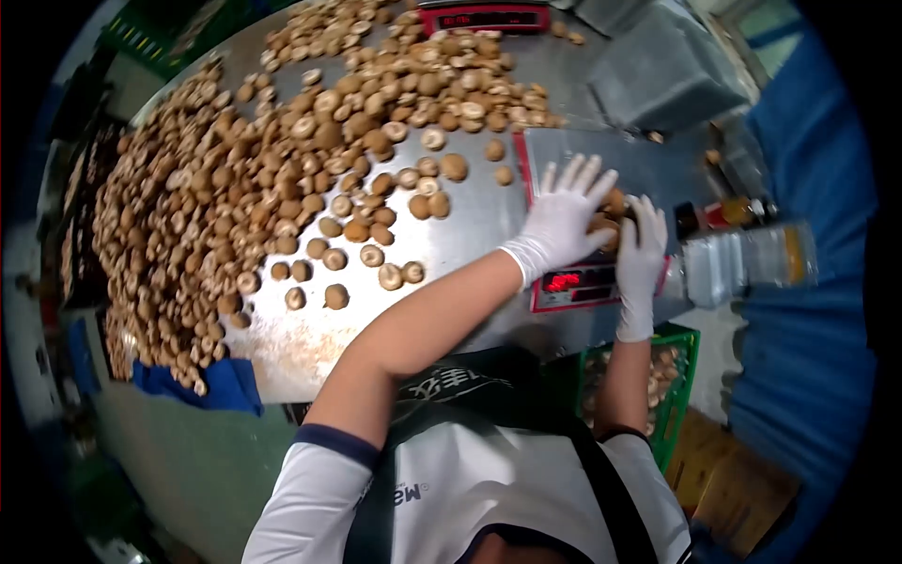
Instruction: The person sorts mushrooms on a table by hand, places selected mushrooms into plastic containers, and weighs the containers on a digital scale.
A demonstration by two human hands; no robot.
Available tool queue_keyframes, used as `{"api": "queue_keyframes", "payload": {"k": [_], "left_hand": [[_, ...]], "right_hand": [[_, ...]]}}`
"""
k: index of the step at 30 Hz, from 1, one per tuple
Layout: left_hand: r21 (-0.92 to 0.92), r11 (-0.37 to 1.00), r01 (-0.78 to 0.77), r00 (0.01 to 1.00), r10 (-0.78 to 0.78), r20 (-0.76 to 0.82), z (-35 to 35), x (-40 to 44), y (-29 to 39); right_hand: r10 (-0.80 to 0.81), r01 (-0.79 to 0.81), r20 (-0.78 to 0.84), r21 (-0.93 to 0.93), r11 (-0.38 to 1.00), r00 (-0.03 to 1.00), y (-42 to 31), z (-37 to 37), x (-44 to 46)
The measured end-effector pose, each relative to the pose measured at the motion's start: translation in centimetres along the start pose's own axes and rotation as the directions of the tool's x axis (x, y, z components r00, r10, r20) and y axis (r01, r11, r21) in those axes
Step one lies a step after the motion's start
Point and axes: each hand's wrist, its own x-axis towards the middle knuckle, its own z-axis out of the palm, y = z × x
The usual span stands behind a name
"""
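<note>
My left hand (564, 221), in a white glove, is over the left side of a red-edged scale (620, 146), its fingers spread and its thumb beside some brown mushrooms (604, 226). On the other side of those mushrooms is my right hand (643, 246), also gloved, with fingers stretched out and slightly bent. The mushrooms lie between the two hands, partly hidden by them. Red digits glow on the scale's display, below my left hand.
A large mushroom pile (216, 179) spreads over the metal table (451, 254). Another red scale (484, 17) stands at the back. Clear plastic bags (667, 70) lie back right, plastic packs (742, 263) at right. A green crate (691, 376) with mushrooms sits below the table edge.
</note>
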Motion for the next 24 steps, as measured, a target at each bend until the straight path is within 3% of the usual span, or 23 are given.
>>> {"api": "queue_keyframes", "payload": {"k": [2, 4, 5, 6, 7, 8, 9, 10, 12, 14, 16, 19, 20, 21, 22, 24], "left_hand": [[-0.095, 0.995, -0.013, 0.999, 0.009, -0.042, -1.2, -1.4, 0.1], [-0.121, 0.993, -0.006, 0.994, -0.007, -0.106, -2.3, -4.1, -0.6], [-0.155, 0.988, 0.013, 0.994, -0.030, -0.104, -2.9, -6.1, -1.3], [-0.187, 0.982, 0.032, 0.994, -0.050, -0.097, -3.4, -8.2, -2.0], [-0.244, 0.964, 0.111, 0.988, -0.133, -0.078, -3.8, -10.6, -2.6], [-0.297, 0.937, 0.186, 0.976, -0.212, -0.057, -4.1, -13.0, -3.1], [-0.341, 0.896, 0.286, 0.949, -0.314, -0.030, -4.5, -15.4, -3.3], [-0.380, 0.841, 0.384, 0.909, -0.416, -0.001, -4.9, -17.7, -3.5], [-0.504, 0.730, 0.463, 0.837, -0.546, -0.022, -5.2, -21.5, -4.1], [-0.555, 0.641, 0.530, 0.757, -0.653, -0.032, -6.3, -24.1, -4.4], [-0.770, 0.287, 0.569, 0.556, -0.825, 0.104, -7.2, -26.0, -4.6], [-0.917, 0.060, 0.395, 0.485, -0.861, 0.152, -7.8, -27.2, -6.1], [-0.938, -0.013, 0.346, 0.468, -0.864, 0.185, -8.2, -27.3, -6.2], [-0.942, -0.025, 0.333, 0.495, -0.846, 0.198, -7.8, -27.9, -7.1], [-0.964, -0.123, 0.237, 0.474, -0.851, 0.226, -8.0, -27.6, -7.4], [-0.953, -0.303, 0.029, 0.448, -0.848, 0.283, -8.4, -26.1, -7.6]], "right_hand": [[0.150, -0.144, -0.034, 0.134, 0.980, 0.988, -1.7, -0.5, 0.4], [0.194, -0.160, -0.163, 0.201, 0.966, 0.967, -5.2, -1.2, 1.2], [0.154, -0.093, -0.195, 0.291, 0.952, 0.969, -7.2, -1.2, 1.5], [0.201, -0.092, -0.157, 0.519, 0.850, 0.967, -9.9, -0.7, 1.7], [0.081, -0.016, -0.105, 0.509, 0.861, 0.991, -12.0, -0.1, 1.9], [0.039, -0.040, 0.015, 0.651, 0.758, 0.999, -12.3, 2.6, 1.7], [-0.147, 0.099, 0.041, 0.561, 0.822, 0.988, -14.4, 3.9, 2.0], [-0.198, 0.132, 0.040, 0.617, 0.776, 0.979, -15.6, 7.3, 2.3], [-0.116, -0.069, 0.253, 0.620, 0.782, 0.961, -18.0, 12.1, 3.2], [-0.017, -0.146, 0.305, 0.503, 0.852, 0.952, -17.8, 18.8, 2.4], [-0.032, -0.068, 0.370, 0.256, 0.964, 0.929, -15.9, 23.9, 0.5], [0.016, -0.208, 0.363, 0.496, 0.843, 0.931, -15.7, 23.4, 0.8], [0.137, -0.371, 0.383, 0.646, 0.667, 0.913, -15.9, 22.6, -0.1], [0.063, -0.283, 0.344, 0.639, 0.715, 0.937, -17.0, 20.6, -0.8], [-0.012, -0.192, 0.305, 0.629, 0.754, 0.952, -18.0, 18.9, -2.0], [-0.233, -0.153, 0.356, 0.783, 0.603, 0.905, -20.1, 17.0, -6.2]]}}
